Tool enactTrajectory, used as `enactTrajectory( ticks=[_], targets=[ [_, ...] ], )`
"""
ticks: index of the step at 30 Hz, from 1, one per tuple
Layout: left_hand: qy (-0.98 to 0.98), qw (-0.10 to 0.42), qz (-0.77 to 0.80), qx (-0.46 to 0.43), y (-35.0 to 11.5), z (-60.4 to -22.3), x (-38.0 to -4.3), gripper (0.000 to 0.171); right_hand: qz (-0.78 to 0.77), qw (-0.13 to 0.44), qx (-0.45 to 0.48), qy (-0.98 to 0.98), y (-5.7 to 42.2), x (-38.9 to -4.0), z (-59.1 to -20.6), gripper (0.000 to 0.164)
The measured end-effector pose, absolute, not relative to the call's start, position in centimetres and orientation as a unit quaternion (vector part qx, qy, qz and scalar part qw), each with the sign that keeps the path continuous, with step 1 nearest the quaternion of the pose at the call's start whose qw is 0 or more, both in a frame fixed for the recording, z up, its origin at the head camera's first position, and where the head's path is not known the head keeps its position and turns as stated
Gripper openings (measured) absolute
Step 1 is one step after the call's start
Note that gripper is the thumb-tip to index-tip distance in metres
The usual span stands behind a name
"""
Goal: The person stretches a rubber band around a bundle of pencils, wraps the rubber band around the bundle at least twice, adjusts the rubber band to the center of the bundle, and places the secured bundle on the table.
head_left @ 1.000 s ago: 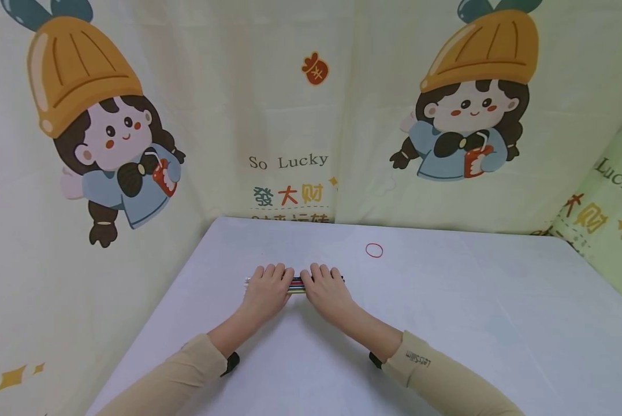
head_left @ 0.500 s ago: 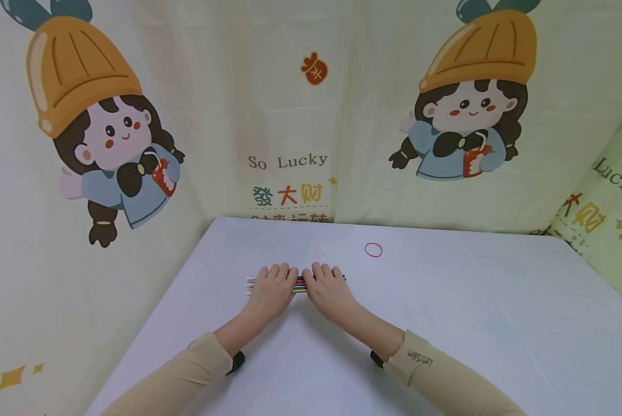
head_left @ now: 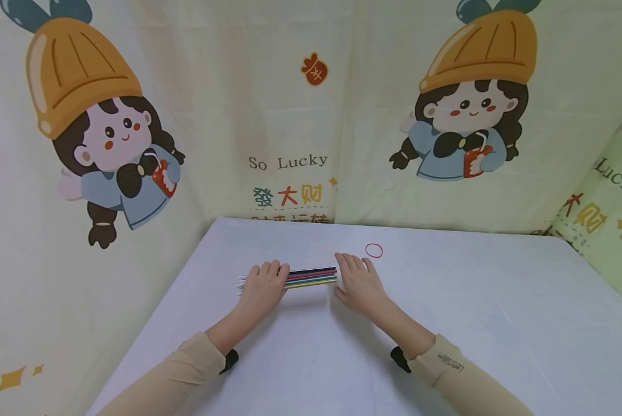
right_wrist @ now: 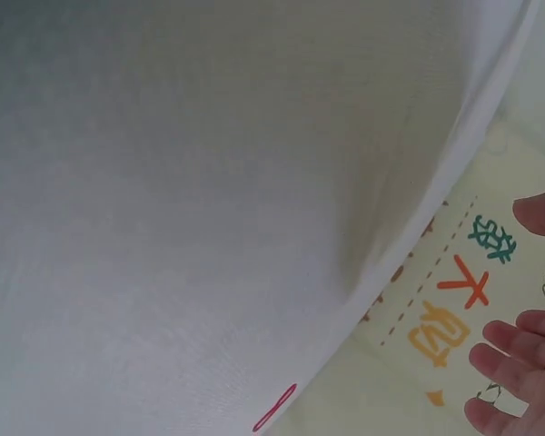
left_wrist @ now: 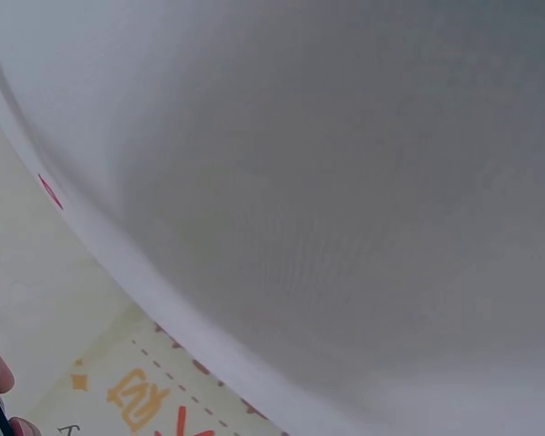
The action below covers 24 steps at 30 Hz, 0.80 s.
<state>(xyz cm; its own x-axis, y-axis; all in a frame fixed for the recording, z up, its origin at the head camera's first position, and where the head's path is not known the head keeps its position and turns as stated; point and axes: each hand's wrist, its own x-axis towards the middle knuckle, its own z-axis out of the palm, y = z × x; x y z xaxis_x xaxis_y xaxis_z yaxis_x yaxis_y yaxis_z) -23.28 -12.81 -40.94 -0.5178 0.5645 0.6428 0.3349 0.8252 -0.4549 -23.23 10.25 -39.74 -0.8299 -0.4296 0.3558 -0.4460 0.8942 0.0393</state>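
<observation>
In the head view, your left hand (head_left: 264, 283) grips a bundle of thin sticks (head_left: 311, 277) in many colors and seems to hold it a bit above the white table (head_left: 472, 323). The white ends poke out at 9 o'clock from that hand, and the long bare part runs toward 3 o'clock, tipped up a little. Half a second ago both hands had the bundle. Now your right hand (head_left: 360, 283) has let go and slid off toward 3 o'clock. Its fingers are loose with nothing in them, just beside the bundle's end. So it looks like your left hand does all the holding now, and your right hand is free. A thin red ring (head_left: 374, 250) lies on the table at 1 o'clock from your right hand. In the left wrist view, only a few fingertips (left_wrist: 2, 371) show near 8 o'clock, with a tiny bit of the sticks by them, and the ring is at 9 o'clock. In the right wrist view, your right hand spreads from 3 to 4 o'clock, holding nothing, and the ring is at 6 o'clock.
</observation>
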Motion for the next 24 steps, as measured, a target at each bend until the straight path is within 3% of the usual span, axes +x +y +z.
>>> enactTrajectory(
  ticks=[8,24],
  targets=[
    [-0.860,0.410,0.153,-0.263,-12.62,-40.77,-23.20,0.031,0.028,0.119,0.235,-0.964,10.17,-23.00,-40.01,0.073],
    [-0.871,0.372,0.175,-0.267,-12.58,-40.56,-22.99,0.036,0.042,0.126,0.240,-0.962,10.18,-22.92,-39.99,0.069]
  ],
)
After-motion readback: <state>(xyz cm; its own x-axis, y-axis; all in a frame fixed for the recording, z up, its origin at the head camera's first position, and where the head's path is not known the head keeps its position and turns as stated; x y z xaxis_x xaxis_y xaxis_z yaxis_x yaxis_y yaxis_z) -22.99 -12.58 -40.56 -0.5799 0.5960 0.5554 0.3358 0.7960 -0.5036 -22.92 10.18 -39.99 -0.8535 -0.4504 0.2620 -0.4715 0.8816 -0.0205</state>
